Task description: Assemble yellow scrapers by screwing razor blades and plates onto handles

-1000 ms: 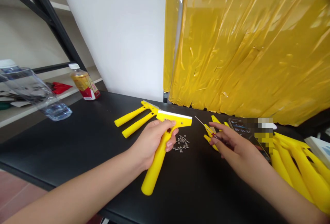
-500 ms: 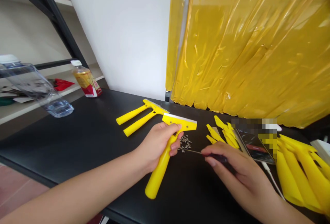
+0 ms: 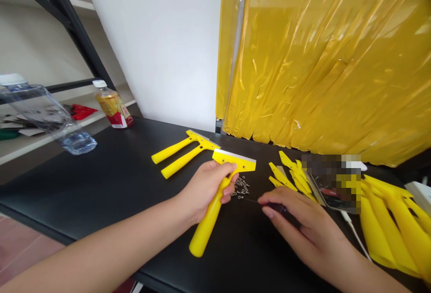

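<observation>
My left hand is wrapped round the neck of a yellow scraper, its thumb pressed on the head below the metal blade. Two dark holes show in that head. In my right hand, a screwdriver with a dark handle is pinched between thumb and fingers. Its thin shaft points left toward a small heap of screws on the black tabletop. Two more yellow scrapers lie behind my left hand.
Flat yellow scraper parts and a phone on a white cable lie at right, partly blurred out. Several yellow handles are piled beyond. A drink bottle and a clear bottle stand at left. Yellow film hangs behind.
My right hand has moved slightly left with the screwdriver, whose tip is now near the front of the screw heap. My left hand and the scraper have barely moved.
</observation>
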The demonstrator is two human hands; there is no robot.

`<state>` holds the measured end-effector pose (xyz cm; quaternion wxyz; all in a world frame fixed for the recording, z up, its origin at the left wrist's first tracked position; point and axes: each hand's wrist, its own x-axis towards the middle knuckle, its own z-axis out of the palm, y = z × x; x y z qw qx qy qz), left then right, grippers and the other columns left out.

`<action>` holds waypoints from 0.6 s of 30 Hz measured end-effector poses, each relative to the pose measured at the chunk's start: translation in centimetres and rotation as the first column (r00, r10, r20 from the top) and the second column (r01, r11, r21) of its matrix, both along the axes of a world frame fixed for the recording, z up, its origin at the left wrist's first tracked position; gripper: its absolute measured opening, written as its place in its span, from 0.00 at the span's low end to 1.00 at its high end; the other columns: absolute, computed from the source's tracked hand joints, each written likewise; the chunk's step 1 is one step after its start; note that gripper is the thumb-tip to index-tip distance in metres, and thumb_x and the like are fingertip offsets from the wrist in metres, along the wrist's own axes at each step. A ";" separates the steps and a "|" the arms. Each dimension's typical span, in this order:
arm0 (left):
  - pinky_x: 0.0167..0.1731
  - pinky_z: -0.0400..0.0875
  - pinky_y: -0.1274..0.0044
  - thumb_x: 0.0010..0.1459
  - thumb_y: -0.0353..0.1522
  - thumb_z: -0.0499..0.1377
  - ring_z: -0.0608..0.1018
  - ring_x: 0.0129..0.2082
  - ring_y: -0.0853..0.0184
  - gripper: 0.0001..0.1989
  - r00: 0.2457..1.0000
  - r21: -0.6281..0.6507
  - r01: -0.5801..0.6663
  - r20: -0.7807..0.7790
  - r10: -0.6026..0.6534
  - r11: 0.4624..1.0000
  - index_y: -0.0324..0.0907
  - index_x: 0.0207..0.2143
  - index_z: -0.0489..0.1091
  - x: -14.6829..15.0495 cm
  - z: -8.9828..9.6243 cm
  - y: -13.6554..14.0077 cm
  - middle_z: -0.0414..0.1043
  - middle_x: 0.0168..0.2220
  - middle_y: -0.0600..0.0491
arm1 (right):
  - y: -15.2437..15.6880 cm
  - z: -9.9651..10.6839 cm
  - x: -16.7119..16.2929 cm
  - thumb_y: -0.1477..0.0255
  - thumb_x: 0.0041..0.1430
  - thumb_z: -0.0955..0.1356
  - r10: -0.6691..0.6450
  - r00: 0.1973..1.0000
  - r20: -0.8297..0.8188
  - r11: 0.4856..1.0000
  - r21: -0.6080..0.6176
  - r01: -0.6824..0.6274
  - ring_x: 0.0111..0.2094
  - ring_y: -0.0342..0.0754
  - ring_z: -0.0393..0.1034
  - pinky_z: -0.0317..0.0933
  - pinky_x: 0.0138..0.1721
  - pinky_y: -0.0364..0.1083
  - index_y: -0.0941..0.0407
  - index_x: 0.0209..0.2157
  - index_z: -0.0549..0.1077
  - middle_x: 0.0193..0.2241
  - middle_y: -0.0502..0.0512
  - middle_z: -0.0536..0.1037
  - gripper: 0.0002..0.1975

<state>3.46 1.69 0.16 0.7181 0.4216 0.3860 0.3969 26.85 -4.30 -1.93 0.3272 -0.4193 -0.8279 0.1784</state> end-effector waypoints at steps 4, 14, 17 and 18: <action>0.20 0.55 0.79 0.65 0.37 0.59 0.61 0.16 0.75 0.15 1.000 0.005 0.010 0.006 -0.010 1.000 0.41 0.26 0.67 -0.1 -0.3 0.0 0.59 0.17 0.58 | -0.3 0.4 0.3 0.71 0.72 0.68 -0.035 0.999 0.013 0.999 0.015 0.035 0.46 0.46 0.77 0.70 0.49 0.45 0.44 0.52 0.72 0.45 0.49 0.80 0.11; 0.19 0.54 0.79 0.64 0.36 0.60 0.61 0.16 0.75 0.15 1.000 -0.006 0.005 0.009 -0.005 1.000 0.40 0.25 0.67 -0.1 -0.5 0.2 0.60 0.17 0.58 | -0.2 0.8 0.5 0.73 0.71 0.67 -0.005 1.000 0.013 0.998 0.068 0.004 0.44 0.46 0.78 0.71 0.46 0.44 0.46 0.52 0.72 0.43 0.49 0.80 0.11; 0.19 0.54 0.79 0.64 0.36 0.60 0.62 0.16 0.74 0.15 1.000 -0.007 0.008 0.012 -0.007 1.000 0.41 0.25 0.67 -0.1 -0.5 0.2 0.60 0.17 0.58 | -0.2 0.7 0.5 0.73 0.72 0.67 -0.007 1.000 0.009 0.998 0.065 0.006 0.44 0.44 0.78 0.70 0.46 0.43 0.45 0.52 0.71 0.43 0.47 0.80 0.11; 0.19 0.55 0.79 0.64 0.37 0.60 0.62 0.16 0.74 0.15 1.000 -0.007 0.008 0.011 -0.008 1.000 0.41 0.25 0.67 -0.1 -0.5 0.1 0.60 0.17 0.58 | -0.2 0.6 0.5 0.73 0.72 0.67 -0.006 1.000 0.008 0.998 0.061 0.006 0.44 0.44 0.77 0.70 0.47 0.43 0.45 0.52 0.71 0.43 0.47 0.80 0.11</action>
